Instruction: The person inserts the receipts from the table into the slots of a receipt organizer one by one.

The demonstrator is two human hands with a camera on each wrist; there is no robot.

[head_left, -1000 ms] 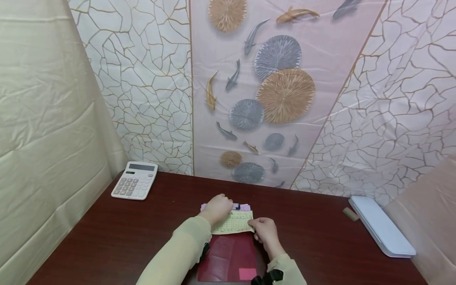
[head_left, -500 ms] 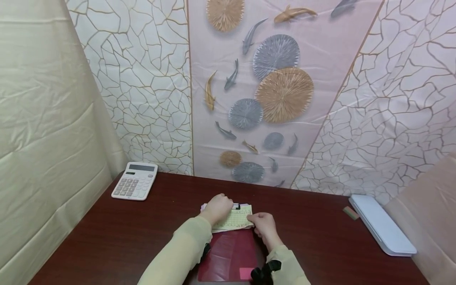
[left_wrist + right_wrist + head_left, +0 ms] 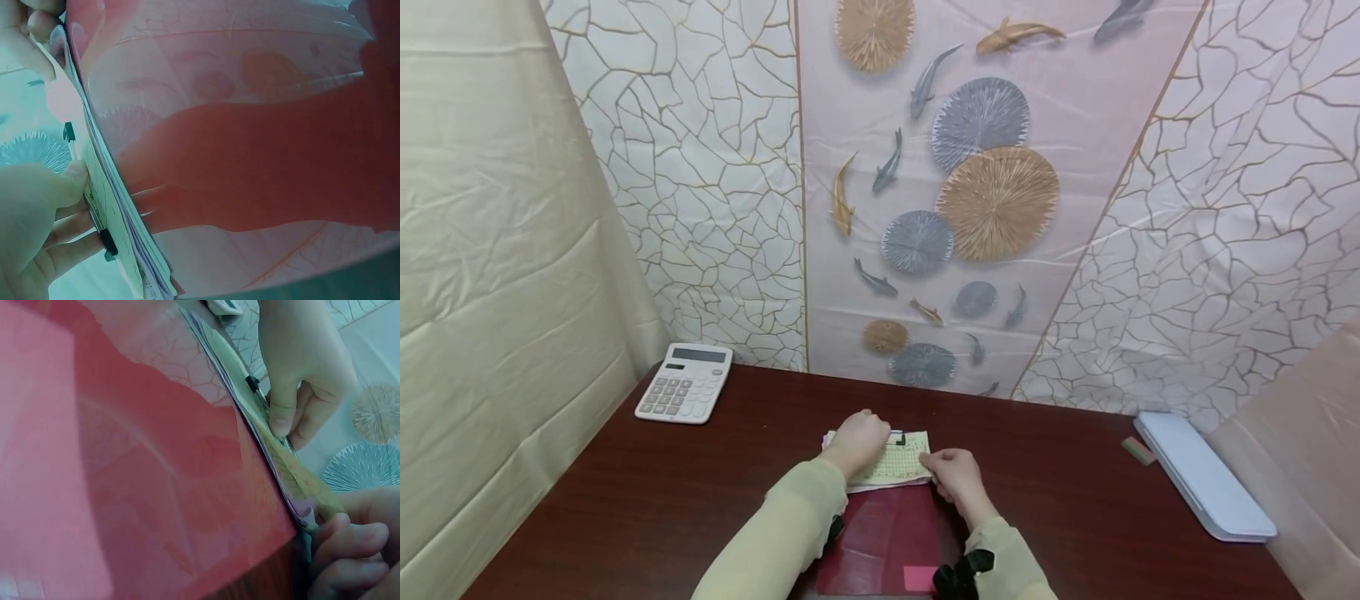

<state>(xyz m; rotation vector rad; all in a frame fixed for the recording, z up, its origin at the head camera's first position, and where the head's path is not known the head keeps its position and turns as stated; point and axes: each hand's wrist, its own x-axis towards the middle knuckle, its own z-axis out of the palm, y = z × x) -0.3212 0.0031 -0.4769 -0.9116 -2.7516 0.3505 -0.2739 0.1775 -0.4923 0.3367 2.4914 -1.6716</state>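
A translucent red folder (image 3: 887, 537) lies flat on the dark table. Across its far end lies a stack of yellow slips (image 3: 895, 462) printed with a grid, with pale and pinkish sheets beneath. My left hand (image 3: 857, 439) covers the left part of the stack. It pinches the metal clip (image 3: 70, 132) with black ends at the far edge, between thumb and fingers. At the stack's near right corner, my right hand (image 3: 957, 475) pinches the slips, and their edge bends up in the right wrist view. The hidden fingertips' exact hold on the lower sheets cannot be seen.
A pink label (image 3: 919, 577) sits at the folder's near right corner. A white calculator (image 3: 683, 383) lies at the back left. Toward the right stand a long pale case (image 3: 1206, 475) and a small green and brown block (image 3: 1138, 451). Patterned cloth hangs behind the table.
My right hand has moved slightly away from me with the slips' near edge, bringing the yellow slip up over the pinkish sheet by the clip. My left hand has stayed in place.
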